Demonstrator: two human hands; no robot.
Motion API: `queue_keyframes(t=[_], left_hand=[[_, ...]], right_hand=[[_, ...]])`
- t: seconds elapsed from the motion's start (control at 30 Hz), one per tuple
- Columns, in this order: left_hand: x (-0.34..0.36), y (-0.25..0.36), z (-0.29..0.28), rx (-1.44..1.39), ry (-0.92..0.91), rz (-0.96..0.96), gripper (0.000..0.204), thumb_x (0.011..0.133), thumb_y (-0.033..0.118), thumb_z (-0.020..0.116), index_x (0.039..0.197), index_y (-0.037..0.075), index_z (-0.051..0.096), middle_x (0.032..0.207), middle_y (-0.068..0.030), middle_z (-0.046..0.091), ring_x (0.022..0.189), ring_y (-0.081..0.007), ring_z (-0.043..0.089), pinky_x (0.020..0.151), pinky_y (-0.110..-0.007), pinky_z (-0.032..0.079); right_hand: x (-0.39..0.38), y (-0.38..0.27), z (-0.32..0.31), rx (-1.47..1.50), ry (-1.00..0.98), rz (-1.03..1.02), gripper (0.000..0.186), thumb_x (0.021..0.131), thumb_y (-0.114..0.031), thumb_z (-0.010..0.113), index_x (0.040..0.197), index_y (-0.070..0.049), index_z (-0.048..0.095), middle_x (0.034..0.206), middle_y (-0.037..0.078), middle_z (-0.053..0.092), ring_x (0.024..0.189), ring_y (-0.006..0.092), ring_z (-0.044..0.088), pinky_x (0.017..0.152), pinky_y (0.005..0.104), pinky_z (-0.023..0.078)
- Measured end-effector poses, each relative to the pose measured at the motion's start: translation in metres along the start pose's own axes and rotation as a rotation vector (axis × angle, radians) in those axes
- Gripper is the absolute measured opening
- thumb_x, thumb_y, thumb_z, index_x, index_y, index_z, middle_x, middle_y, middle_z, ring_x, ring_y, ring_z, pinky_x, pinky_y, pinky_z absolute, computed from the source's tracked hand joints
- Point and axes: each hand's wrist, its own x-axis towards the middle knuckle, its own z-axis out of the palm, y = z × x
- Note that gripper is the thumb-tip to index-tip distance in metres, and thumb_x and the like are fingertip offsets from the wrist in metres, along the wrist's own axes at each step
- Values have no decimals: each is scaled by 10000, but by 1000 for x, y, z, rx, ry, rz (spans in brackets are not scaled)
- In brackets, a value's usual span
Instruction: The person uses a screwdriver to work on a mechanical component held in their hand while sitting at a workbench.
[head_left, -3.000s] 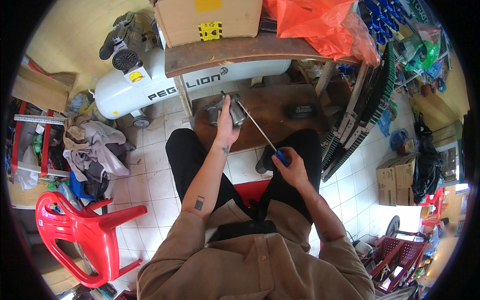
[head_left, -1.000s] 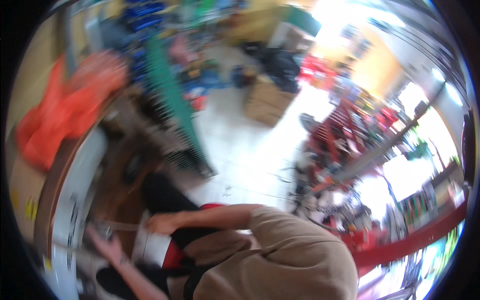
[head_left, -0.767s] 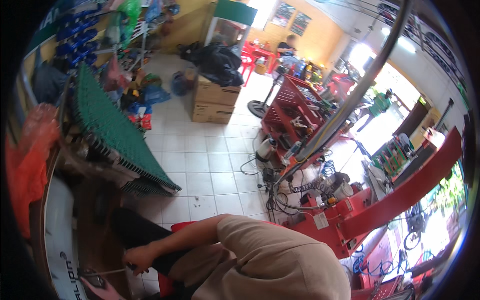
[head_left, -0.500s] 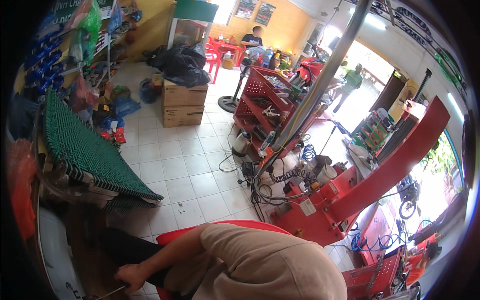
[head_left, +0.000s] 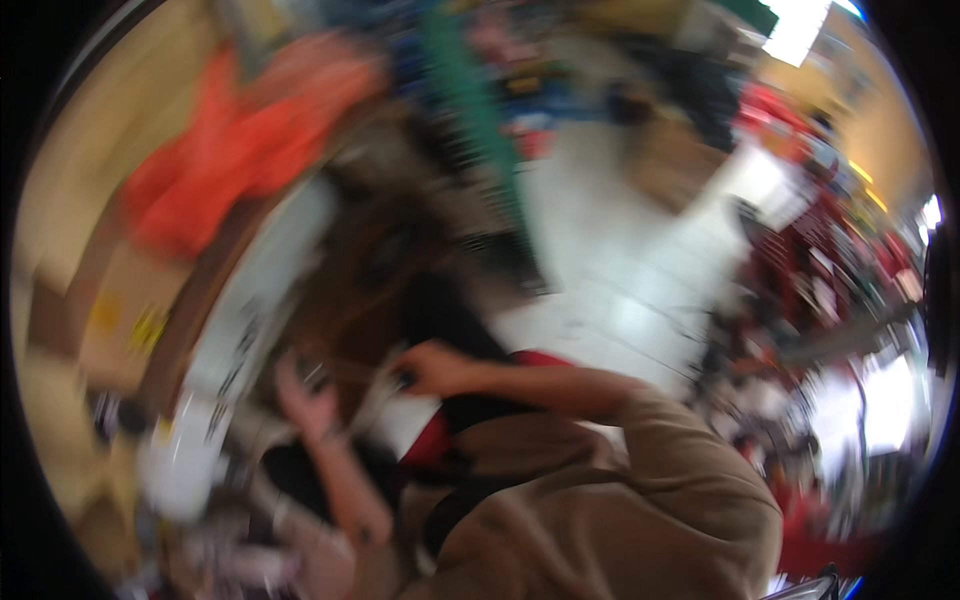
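Note:
Motion smears the whole picture. My right hand (head_left: 435,368) reaches in from the right, its fingers closed around a thin tool; a small dark part shows at the fingertips, and its kind is too blurred to tell. To its left my left hand (head_left: 305,395) is raised near a white panel with dark lettering (head_left: 245,325). A small dark and shiny thing (head_left: 316,376) shows at the left palm; whether the fingers grip it is unclear. Pale streaks run between the two hands. Both hands are over my lap, above dark-clad knees.
An orange-red plastic bag (head_left: 215,165) lies on a cardboard box (head_left: 125,315) at the left. A white container (head_left: 180,460) stands nearer. Beyond my knees are a green woven folded piece (head_left: 475,100), a tiled floor (head_left: 600,270), a carton (head_left: 670,160) and red racks at right.
The view has swung left and down, bringing my left hand, the bag and the box into sight. My right hand now appears nearer the middle; the thin metal rod it held is now blurred.

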Motion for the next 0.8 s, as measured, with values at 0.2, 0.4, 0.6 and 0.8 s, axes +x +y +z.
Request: queue_keyframes(t=[0.2, 0.4, 0.6, 0.8], left_hand=[[15, 31, -2, -1560, 252, -750, 263, 909, 218, 636, 1048, -4, 601, 985, -164, 659, 949, -308, 636, 970, -452, 501], [13, 42, -3, -1628, 189, -664, 339, 873, 217, 602, 1097, -34, 557, 948, -153, 624, 920, -291, 609, 1020, -451, 473], [17, 43, -4, -1606, 177, -655, 380, 850, 225, 595, 1117, -41, 549, 966, -156, 625, 940, -300, 608, 1019, -457, 473], [16, 42, -5, -1640, 150, -667, 408, 823, 204, 588, 1139, -51, 549, 996, -166, 630, 965, -312, 613, 1032, -469, 467]], right_hand=[[0, -29, 9, -191, 153, 22, 304, 827, -255, 743, 975, 3, 682, 891, 183, 696, 897, 351, 674, 795, 427, 526], [14, -51, -12, -84, -340, 340, 322, 946, -288, 618, 1039, 20, 629, 788, 162, 673, 788, 302, 675, 725, 392, 518], [16, -13, -19, 232, -329, 144, 305, 950, -225, 614, 1122, 26, 602, 820, 131, 686, 729, 205, 678, 662, 341, 515], [9, -28, -8, 39, -215, 137, 337, 864, -224, 721, 1060, 35, 632, 909, 168, 678, 797, 281, 670, 735, 384, 514]])
